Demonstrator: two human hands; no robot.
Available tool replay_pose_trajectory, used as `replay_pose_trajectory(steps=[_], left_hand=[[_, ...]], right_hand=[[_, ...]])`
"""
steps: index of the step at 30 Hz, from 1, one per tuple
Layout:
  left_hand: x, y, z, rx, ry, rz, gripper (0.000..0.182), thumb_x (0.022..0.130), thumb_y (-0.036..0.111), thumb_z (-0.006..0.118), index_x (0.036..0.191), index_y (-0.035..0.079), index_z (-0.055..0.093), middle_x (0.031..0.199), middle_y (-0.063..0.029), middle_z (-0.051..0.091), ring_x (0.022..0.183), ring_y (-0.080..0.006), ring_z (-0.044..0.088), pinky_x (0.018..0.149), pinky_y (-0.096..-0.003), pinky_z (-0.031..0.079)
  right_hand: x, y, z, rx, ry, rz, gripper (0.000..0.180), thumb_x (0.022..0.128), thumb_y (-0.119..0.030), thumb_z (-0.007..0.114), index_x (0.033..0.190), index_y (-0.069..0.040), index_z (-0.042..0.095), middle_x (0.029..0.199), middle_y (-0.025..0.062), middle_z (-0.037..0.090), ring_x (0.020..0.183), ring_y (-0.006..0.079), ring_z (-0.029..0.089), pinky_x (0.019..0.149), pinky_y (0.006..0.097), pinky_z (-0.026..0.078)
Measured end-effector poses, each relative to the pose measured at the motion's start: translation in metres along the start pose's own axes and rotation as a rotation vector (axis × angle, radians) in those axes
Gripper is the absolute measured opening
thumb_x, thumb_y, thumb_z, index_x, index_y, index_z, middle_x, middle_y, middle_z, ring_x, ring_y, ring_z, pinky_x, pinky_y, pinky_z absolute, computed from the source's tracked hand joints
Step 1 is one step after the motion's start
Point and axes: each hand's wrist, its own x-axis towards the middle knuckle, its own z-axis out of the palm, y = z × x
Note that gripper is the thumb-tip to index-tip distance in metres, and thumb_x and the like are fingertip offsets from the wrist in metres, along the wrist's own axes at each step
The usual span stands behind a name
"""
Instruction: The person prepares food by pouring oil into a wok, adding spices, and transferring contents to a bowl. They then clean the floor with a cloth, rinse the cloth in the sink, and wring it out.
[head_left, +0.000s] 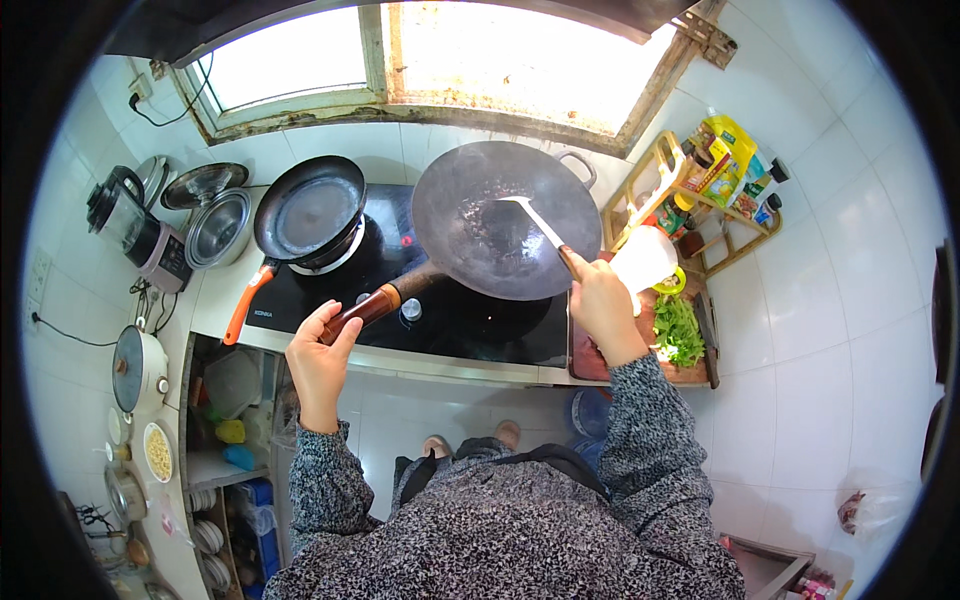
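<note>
A large wok (517, 247) sits on the right side of the black glass gas stove (480, 330), with small dark bits on its inner surface and faint steam over it. My left hand (326, 345) is around the end of the wok's wooden handle (367, 311). In my right hand (600, 300) is the wooden grip of a metal spatula (541, 225), whose blade reaches down into the wok. A black frying pan (311, 210) with an orange handle (247, 304) rests on the left burner.
Chopped green leaves (677, 330) and a small green-rimmed bowl (670, 280) are on the cutting board (589, 356) at right, near a white bowl (645, 259). Behind stands a rack (724, 262) of seasonings. A metal pot (219, 229), a blender (142, 240) and a lidded cooker (140, 367) line the left counter.
</note>
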Motion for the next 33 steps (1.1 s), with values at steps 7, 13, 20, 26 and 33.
replay_pose_trajectory(steps=[7, 13, 20, 26, 33], left_hand=[[0.01, -0.009, 0.0, -0.05, 0.024, -0.006, 0.034, 0.08, 0.01, 0.075, 0.108, -0.004, 0.064, 0.095, -0.0074, 0.067, 0.08, -0.0103, 0.062, 0.072, -0.0237, 0.051], [0.015, -0.015, 0.0, -0.043, 0.022, 0.029, 0.036, 0.079, 0.011, 0.076, 0.109, -0.004, 0.063, 0.096, -0.0072, 0.067, 0.078, -0.0099, 0.062, 0.071, -0.0231, 0.05], [0.011, -0.025, 0.0, -0.078, -0.004, -0.002, 0.051, 0.08, 0.01, 0.075, 0.125, -0.002, 0.052, 0.107, -0.0105, 0.063, 0.085, -0.0111, 0.061, 0.073, -0.0227, 0.049], [0.0, -0.041, -0.004, -0.386, -0.024, 0.006, 0.066, 0.083, 0.005, 0.069, 0.138, -0.002, 0.034, 0.122, -0.0143, 0.054, 0.093, -0.0113, 0.058, 0.071, -0.0205, 0.049], [-0.026, -0.059, -0.023, -0.313, 0.002, -0.135, 0.062, 0.084, 0.007, 0.07, 0.137, -0.001, 0.039, 0.122, -0.0124, 0.054, 0.088, -0.0111, 0.06, 0.076, -0.0208, 0.049]], right_hand=[[-0.03, -0.009, -0.027, 0.084, -0.101, -0.108, 0.046, 0.082, -0.008, 0.056, 0.126, -0.022, 0.058, 0.084, 0.0092, 0.057, 0.074, 0.0294, 0.062, 0.064, 0.0394, 0.051], [-0.069, -0.001, -0.095, -0.01, -0.147, -0.11, 0.044, 0.081, -0.01, 0.058, 0.124, -0.02, 0.059, 0.083, 0.0094, 0.057, 0.07, 0.0292, 0.061, 0.06, 0.0375, 0.05], [-0.036, 0.003, -0.047, -0.1, -0.1, -0.081, 0.045, 0.082, -0.008, 0.056, 0.126, -0.019, 0.059, 0.086, 0.0115, 0.058, 0.072, 0.0284, 0.062, 0.062, 0.0388, 0.051], [0.0, -0.006, 0.0, 0.026, 0.007, -0.042, 0.046, 0.082, -0.008, 0.055, 0.126, -0.022, 0.059, 0.083, 0.0107, 0.058, 0.072, 0.0289, 0.061, 0.064, 0.0398, 0.05], [-0.041, -0.006, -0.062, 0.024, -0.122, -0.154, 0.046, 0.082, -0.006, 0.056, 0.125, -0.022, 0.06, 0.082, 0.0098, 0.057, 0.072, 0.0287, 0.061, 0.063, 0.0398, 0.05]])
